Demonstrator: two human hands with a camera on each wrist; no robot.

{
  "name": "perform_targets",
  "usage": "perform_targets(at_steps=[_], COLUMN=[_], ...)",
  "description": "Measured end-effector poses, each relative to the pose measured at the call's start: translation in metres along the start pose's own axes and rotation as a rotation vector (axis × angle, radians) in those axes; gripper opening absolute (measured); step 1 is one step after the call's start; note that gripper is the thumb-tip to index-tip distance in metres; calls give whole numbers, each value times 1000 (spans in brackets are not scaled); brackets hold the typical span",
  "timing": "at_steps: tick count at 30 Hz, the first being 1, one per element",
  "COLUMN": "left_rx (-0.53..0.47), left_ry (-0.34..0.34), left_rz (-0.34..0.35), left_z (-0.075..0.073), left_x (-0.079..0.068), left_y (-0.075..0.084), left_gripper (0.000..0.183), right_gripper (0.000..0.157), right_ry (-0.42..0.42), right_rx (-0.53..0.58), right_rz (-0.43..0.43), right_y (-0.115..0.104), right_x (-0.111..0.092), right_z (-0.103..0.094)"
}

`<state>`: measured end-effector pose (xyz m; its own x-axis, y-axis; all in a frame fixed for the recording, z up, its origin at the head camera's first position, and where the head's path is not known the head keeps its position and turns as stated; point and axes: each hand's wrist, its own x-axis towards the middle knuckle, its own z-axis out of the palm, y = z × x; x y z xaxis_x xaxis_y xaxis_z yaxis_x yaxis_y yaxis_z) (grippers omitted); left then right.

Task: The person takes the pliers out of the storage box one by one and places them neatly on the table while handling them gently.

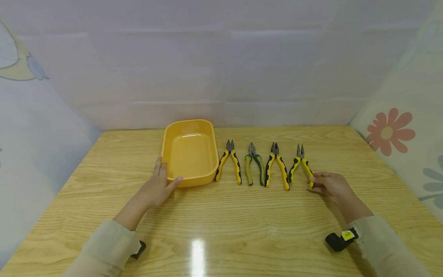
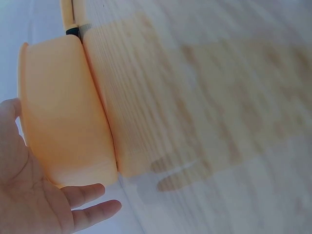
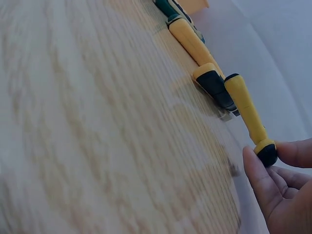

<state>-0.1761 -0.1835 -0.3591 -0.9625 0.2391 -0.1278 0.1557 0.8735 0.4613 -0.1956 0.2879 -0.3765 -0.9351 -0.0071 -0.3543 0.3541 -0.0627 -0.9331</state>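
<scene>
At the back left of the wooden table, an empty yellow plastic basin (image 1: 188, 154) sits upright. My left hand (image 1: 157, 188) lies against its near left corner, thumb at the front rim and fingers along the left side. In the left wrist view, those fingers (image 2: 90, 195) extend fairly straight beside the basin's outer wall (image 2: 68, 107). On the right, my right hand (image 1: 332, 186) pinches one handle end of yellow-and-black pliers (image 1: 306, 167) between thumb and fingers. The right wrist view shows the pinched handle (image 3: 246, 107) raised at a slant, with the hand (image 3: 287, 200) at its tip.
Three more pliers stand in a row between the basin and the held pair: yellow-black pliers (image 1: 237, 165), green-handled pliers (image 1: 259, 163) and another yellow-black pair (image 1: 280, 167). All have spread handles toward me. A pale covered wall (image 1: 225, 77) rises behind the table (image 1: 242, 231).
</scene>
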Motion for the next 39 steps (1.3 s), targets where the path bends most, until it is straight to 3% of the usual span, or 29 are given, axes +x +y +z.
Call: perform_targets(at_steps=[6, 39], left_rx=[-5, 1], left_ry=[-5, -19], left_rz=[-4, -22], left_z=[0, 1], left_x=[-1, 1], left_y=[0, 0], left_gripper=[88, 90], right_gripper=[55, 45], right_ry=[3, 6], right_rx=[-72, -144], right_rz=[12, 26], right_y=[1, 0], right_x=[2, 5], right_z=[1, 0])
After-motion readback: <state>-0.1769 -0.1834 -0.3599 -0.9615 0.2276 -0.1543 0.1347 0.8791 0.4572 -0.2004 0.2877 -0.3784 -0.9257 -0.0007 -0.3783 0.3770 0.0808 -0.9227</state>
